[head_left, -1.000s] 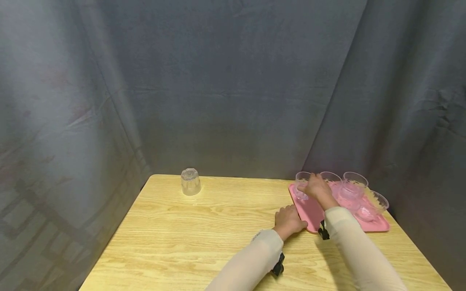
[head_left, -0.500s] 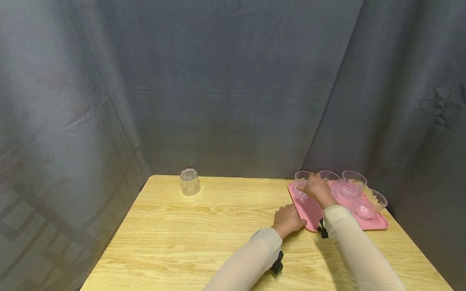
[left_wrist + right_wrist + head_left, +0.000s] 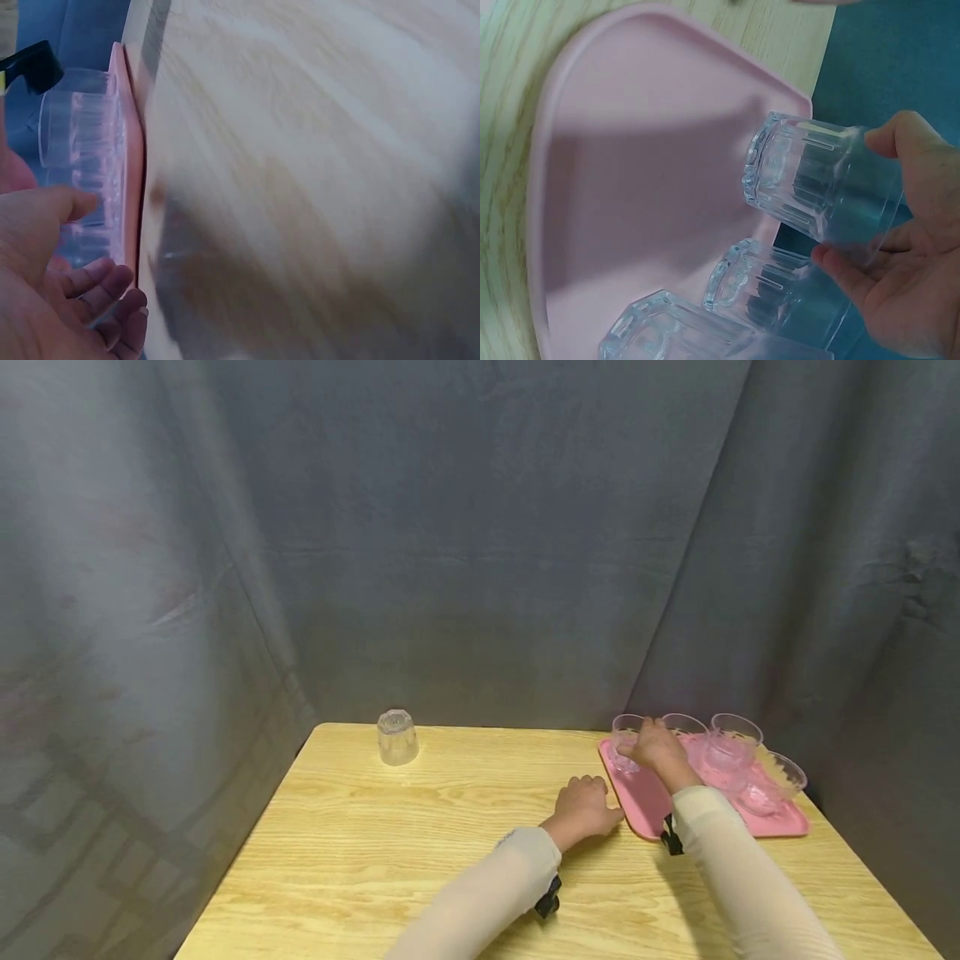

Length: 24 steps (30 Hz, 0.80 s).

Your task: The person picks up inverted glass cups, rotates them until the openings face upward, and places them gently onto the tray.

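At the far left corner of a pink tray (image 3: 643, 806), my right hand (image 3: 662, 753) grips a clear plastic cup (image 3: 814, 180). The right wrist view shows thumb and fingers round the cup's rim end, with its faceted base over the tray. My left hand (image 3: 582, 808) hovers just left of the tray's near left edge, fingers loosely curved and holding nothing. In the left wrist view its fingers (image 3: 94, 289) overlap the tray rim. More clear cups (image 3: 733, 750) stand upright on the tray, one of them (image 3: 754, 289) right beside the gripped cup.
A single clear cup (image 3: 397, 740) stands upside down near the back left of the wooden table (image 3: 420, 835). Grey curtains (image 3: 480, 543) rise behind the table and at both sides. The tray lies close to the table's right edge.
My left hand has let go of the tray's edge and shifted slightly left. The right hand keeps its grip on the cup at the same corner.
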Tool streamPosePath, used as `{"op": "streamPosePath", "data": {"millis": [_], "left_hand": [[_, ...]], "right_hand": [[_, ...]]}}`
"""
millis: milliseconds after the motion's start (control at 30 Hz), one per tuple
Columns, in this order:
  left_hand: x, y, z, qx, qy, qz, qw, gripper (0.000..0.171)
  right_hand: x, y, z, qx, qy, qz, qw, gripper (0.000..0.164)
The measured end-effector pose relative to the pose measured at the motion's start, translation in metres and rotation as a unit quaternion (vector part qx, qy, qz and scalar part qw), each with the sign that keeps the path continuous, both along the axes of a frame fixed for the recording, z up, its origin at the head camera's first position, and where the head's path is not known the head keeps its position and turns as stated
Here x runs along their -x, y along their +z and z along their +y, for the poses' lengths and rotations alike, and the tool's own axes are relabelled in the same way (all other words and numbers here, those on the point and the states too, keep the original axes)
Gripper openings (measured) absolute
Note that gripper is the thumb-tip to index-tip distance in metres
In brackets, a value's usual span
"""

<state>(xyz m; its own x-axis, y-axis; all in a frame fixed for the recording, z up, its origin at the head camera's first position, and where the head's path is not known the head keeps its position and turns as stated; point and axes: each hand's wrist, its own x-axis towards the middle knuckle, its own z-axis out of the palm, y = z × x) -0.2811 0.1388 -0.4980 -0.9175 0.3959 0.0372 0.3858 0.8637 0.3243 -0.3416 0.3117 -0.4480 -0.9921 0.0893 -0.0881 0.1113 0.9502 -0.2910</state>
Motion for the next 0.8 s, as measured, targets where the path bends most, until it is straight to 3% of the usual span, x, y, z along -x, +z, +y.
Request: {"op": "streamPosePath", "data": {"millis": [367,567,800], "left_hand": [[0.014,0.012,-0.05,0.06,-0.039,0.052,0.9961,0.055],[0.017,0.024,-0.08,0.068,-0.033,0.046,0.9961,0.059],[0.029,0.036,-0.115,0.063,-0.013,0.052,0.9966,0.06]], "right_hand": [[0.0,0.0,0.01,0.021,-0.006,-0.016,1.0,0.098],[0.001,-0.002,0.013,0.028,-0.004,-0.015,0.999,0.099],[0.002,-0.003,0.016,0.023,-0.002,-0.016,1.0,0.097]]}}
